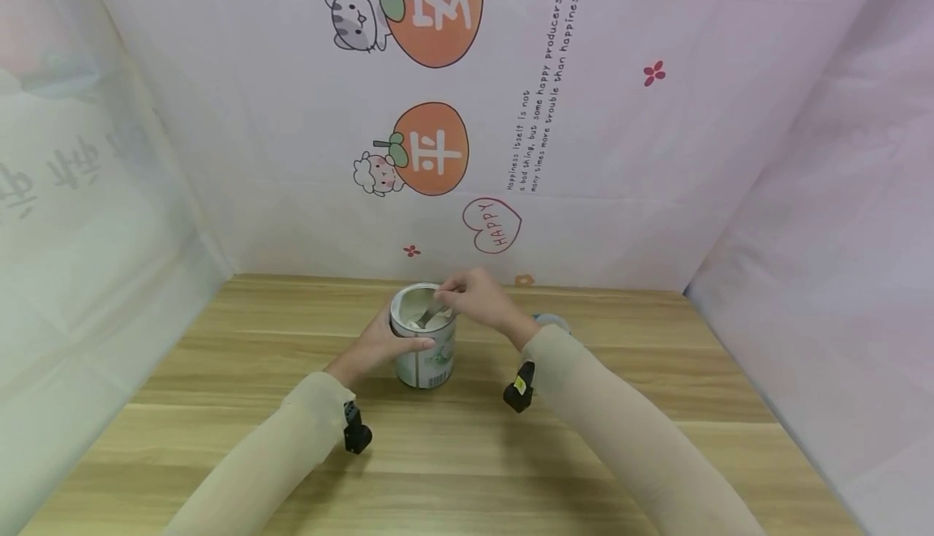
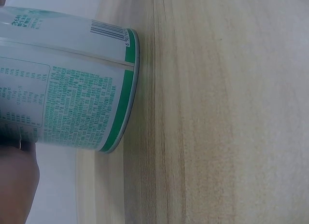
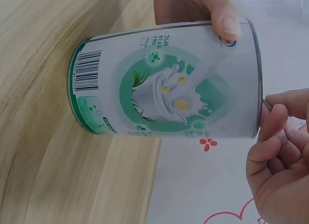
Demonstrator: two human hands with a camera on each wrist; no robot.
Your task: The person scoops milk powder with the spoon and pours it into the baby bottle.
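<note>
A white and green milk powder can [image 1: 435,362] stands upright on the wooden table with its top uncovered. White powder [image 1: 438,322] is visible inside. My left hand [image 1: 378,346] grips the can from its left side, the thumb lying across the front near the rim. Over the mouth of the can, my right hand [image 1: 477,299] pinches the handle of a metal spoon [image 1: 429,316] between thumb and fingers. The spoon slants down into the can, and its lower end is hard to make out. In the right wrist view, the handle [image 3: 267,104] shows only as a thin edge at the rim.
Behind my right wrist lies a pale blue-grey round object [image 1: 553,322], partly hidden by the arm. A printed white cloth [image 1: 598,155] hangs along the table's back edge, with pale cloth walls on both sides. The wooden table [image 1: 438,471] extends around the can.
</note>
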